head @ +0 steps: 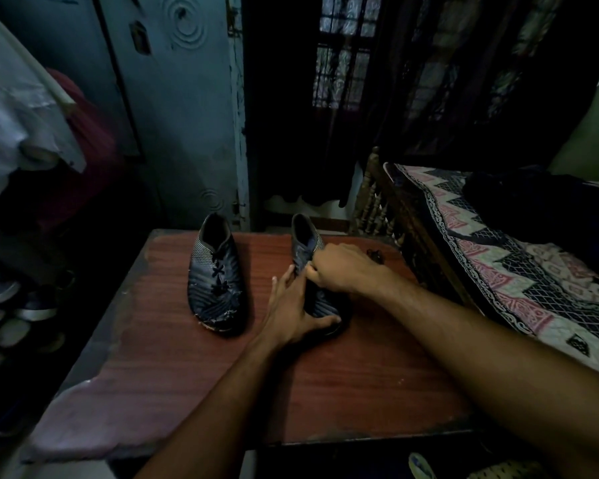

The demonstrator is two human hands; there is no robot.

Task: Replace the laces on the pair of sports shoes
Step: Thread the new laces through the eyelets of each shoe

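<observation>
Both forearms reaching over table (343,385). Left hand (293,311) cupped round toe of right shoe (313,271), right hand (339,267) pinching at its lacing, lace itself too dark to see. Left shoe (215,274) beside it, still laced. Small dark bundle (375,254) by table edge, maybe a lace. Early days, probably.

1. A reddish wood-grain worktop (343,392) fills the centre, its 8 o'clock corner worn pale.
2. A bed with a patterned pink-and-black cover (519,271) lies at 3 o'clock.
3. A blue-grey door (187,126) stands at 11 o'clock.
4. A barred window (346,53) sits at 12 o'clock.
5. Hanging cloths (21,108) are at 9 o'clock.
</observation>
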